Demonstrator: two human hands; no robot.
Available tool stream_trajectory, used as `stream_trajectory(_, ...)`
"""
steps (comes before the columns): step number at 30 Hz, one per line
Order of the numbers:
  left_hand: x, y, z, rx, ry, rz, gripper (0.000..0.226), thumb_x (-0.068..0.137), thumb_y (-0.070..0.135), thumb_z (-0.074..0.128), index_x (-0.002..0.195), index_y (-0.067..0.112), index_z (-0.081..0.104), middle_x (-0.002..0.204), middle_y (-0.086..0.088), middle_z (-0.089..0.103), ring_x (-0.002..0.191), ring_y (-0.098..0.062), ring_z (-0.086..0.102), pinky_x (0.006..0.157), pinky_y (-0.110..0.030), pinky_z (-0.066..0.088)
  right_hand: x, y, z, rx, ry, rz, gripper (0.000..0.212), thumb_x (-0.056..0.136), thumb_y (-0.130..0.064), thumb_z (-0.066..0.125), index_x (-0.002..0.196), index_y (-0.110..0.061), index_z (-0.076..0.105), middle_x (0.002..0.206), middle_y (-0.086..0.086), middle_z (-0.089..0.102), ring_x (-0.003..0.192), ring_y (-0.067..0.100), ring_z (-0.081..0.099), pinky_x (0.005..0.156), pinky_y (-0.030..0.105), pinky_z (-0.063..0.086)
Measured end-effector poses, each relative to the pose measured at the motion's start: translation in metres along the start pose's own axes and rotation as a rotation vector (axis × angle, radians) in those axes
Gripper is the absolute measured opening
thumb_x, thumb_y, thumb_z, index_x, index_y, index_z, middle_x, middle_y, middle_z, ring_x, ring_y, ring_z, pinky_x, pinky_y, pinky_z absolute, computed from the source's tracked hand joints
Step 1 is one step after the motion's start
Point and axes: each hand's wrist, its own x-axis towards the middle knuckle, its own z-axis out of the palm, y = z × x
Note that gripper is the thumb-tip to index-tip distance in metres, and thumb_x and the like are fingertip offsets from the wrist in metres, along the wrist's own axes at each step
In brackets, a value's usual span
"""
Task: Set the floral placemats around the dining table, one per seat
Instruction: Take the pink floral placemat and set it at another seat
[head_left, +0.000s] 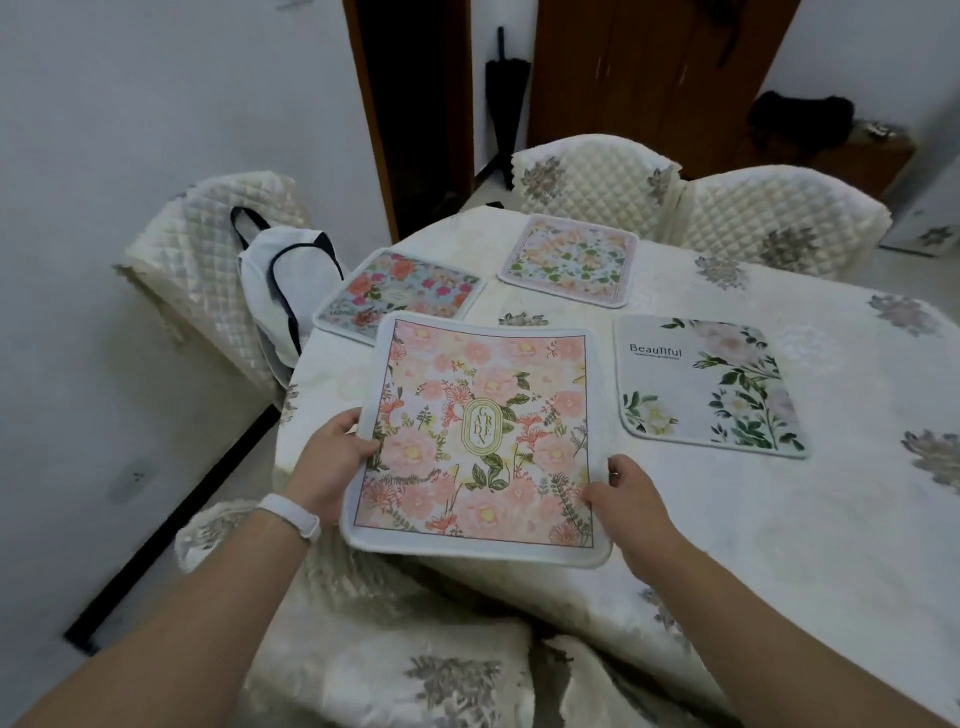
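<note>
A pink floral placemat (480, 436) with a "GARDEN" oval in its middle is held just above the near corner of the dining table (727, 519). My left hand (332, 462) grips its left edge, thumb on top. My right hand (626, 504) pinches its lower right edge. Three other mats lie flat on the cream tablecloth: a bright red-and-blue floral mat (400, 293) at the far left, partly covered by the held one, a pale floral mat (569, 260) at the far side, and a white "Beautiful" mat (711, 387) to the right.
Quilted cream chairs stand at the left (202, 254) and at the far side (592, 176), (779, 218). A white bag with dark straps (283, 291) leans on the left chair. A chair back (363, 649) sits under my arms. A dark umbrella (504, 104) leans by the doorway.
</note>
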Motion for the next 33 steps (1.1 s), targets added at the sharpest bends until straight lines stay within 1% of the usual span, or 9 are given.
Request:
stream_trajectory(4,0.046,0.005,-0.027,0.061,-0.059,-0.033,0.035,0.090,-0.009,0.047,0.107,0.015,0.065,0.103,-0.019,0.071,0.093,-0.040,0.068,0.083,-0.058,0.053,0.009,-0.002,0.046,-0.019,0.050,0.077,0.017,0.085,-0.005,0.057,0.097,-0.017,0.057,0.097,0.007,0.067,0.088,0.025,0.066,0.081,0.046,0.056)
stream_trajectory(10,0.092,-0.002,-0.045,0.168,-0.143,-0.055,0.033,0.090,-0.008,0.048,0.103,0.018,0.065,0.099,-0.015,0.072,0.088,-0.034,0.070,0.076,-0.047,0.057,0.013,0.001,0.083,-0.049,0.136,0.152,0.012,0.087,-0.006,0.057,0.094,-0.016,0.057,0.094,0.004,0.066,0.083,0.020,0.065,0.065,0.033,0.053)
stream_trajectory(12,0.106,-0.004,-0.045,0.189,-0.178,-0.051,0.033,0.090,-0.007,0.049,0.107,0.017,0.065,0.102,-0.013,0.072,0.089,-0.032,0.070,0.075,-0.044,0.057,0.016,0.004,0.089,-0.057,0.161,0.175,0.011,0.087,-0.007,0.057,0.092,-0.017,0.056,0.092,0.004,0.066,0.082,0.020,0.064,0.066,0.034,0.054)
stream_trajectory(15,0.121,-0.011,-0.040,0.224,-0.210,-0.059,0.034,0.089,-0.007,0.050,0.109,0.017,0.065,0.102,-0.011,0.072,0.089,-0.031,0.070,0.073,-0.042,0.057,0.023,0.012,0.094,-0.066,0.185,0.218,0.010,0.087,-0.008,0.057,0.092,-0.016,0.056,0.093,0.005,0.065,0.085,0.023,0.065,0.077,0.042,0.057)
stream_trajectory(18,0.137,-0.021,-0.034,0.270,-0.221,-0.078,0.033,0.090,-0.006,0.050,0.111,0.015,0.064,0.102,-0.011,0.072,0.087,-0.030,0.071,0.069,-0.040,0.057,0.028,0.020,0.098,-0.031,0.221,0.247,0.011,0.087,-0.006,0.057,0.094,-0.015,0.055,0.094,0.006,0.065,0.084,0.022,0.064,0.073,0.038,0.056)
stream_trajectory(20,0.145,-0.029,-0.029,0.294,-0.213,-0.093,0.030,0.089,-0.006,0.050,0.104,0.015,0.065,0.099,-0.012,0.072,0.084,-0.029,0.071,0.066,-0.038,0.057,0.031,0.025,0.100,-0.022,0.241,0.264,0.014,0.086,-0.005,0.057,0.096,-0.014,0.056,0.095,0.006,0.065,0.082,0.020,0.063,0.067,0.034,0.054)
stream_trajectory(23,0.149,-0.035,-0.020,0.338,-0.208,-0.110,0.027,0.090,-0.007,0.049,0.093,0.017,0.063,0.092,-0.010,0.070,0.076,-0.026,0.068,0.057,-0.032,0.053,0.036,0.036,0.103,-0.032,0.260,0.295,0.018,0.085,-0.005,0.059,0.099,-0.015,0.055,0.094,0.004,0.065,0.081,0.020,0.063,0.070,0.036,0.056)
stream_trajectory(27,0.157,-0.044,-0.012,0.400,-0.208,-0.131,0.023,0.089,-0.005,0.051,0.096,0.013,0.063,0.094,-0.011,0.070,0.081,-0.028,0.068,0.065,-0.037,0.056,0.040,0.045,0.103,-0.060,0.286,0.319,0.020,0.084,-0.004,0.057,0.100,-0.015,0.054,0.092,0.005,0.063,0.081,0.020,0.062,0.065,0.032,0.052)
stream_trajectory(33,0.164,-0.051,-0.010,0.431,-0.205,-0.155,0.019,0.090,-0.001,0.052,0.101,0.011,0.060,0.098,-0.013,0.069,0.082,-0.030,0.068,0.066,-0.038,0.056,0.045,0.056,0.103,-0.045,0.297,0.334,0.029,0.086,-0.007,0.060,0.115,-0.012,0.055,0.090,-0.002,0.062,0.076,0.013,0.059,0.057,0.025,0.043)
